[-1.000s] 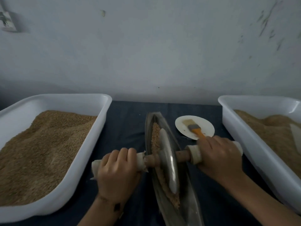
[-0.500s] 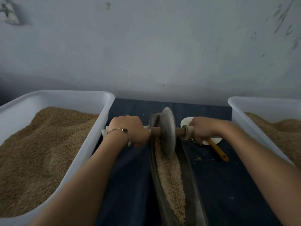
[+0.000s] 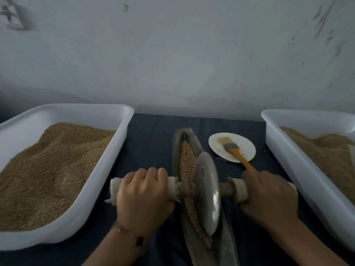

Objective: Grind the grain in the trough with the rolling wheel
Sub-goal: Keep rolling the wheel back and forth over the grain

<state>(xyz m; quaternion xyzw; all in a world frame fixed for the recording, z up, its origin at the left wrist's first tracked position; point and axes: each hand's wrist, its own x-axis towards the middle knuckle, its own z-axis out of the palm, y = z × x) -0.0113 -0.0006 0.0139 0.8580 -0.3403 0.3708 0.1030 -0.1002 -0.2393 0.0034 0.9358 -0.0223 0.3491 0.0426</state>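
Observation:
A long, narrow metal trough (image 3: 192,135) runs away from me in the middle of the dark cloth, with a strip of grain (image 3: 187,156) lying along its bottom. A metal rolling wheel (image 3: 208,191) stands upright in the trough at its near half, on a wooden axle with cloth-wrapped ends. My left hand (image 3: 143,198) grips the left handle. My right hand (image 3: 269,196) grips the right handle. The wheel hides part of the grain beneath it.
A white tub (image 3: 107,169) of grain stands at the left, another white tub (image 3: 288,154) of ground grain at the right. A white plate (image 3: 244,150) with an orange-handled brush (image 3: 236,152) lies beside the trough's far end. A wall rises behind the table.
Both hands have pulled the wheel back toward me from the trough's far end to its near half, uncovering grain at the far end.

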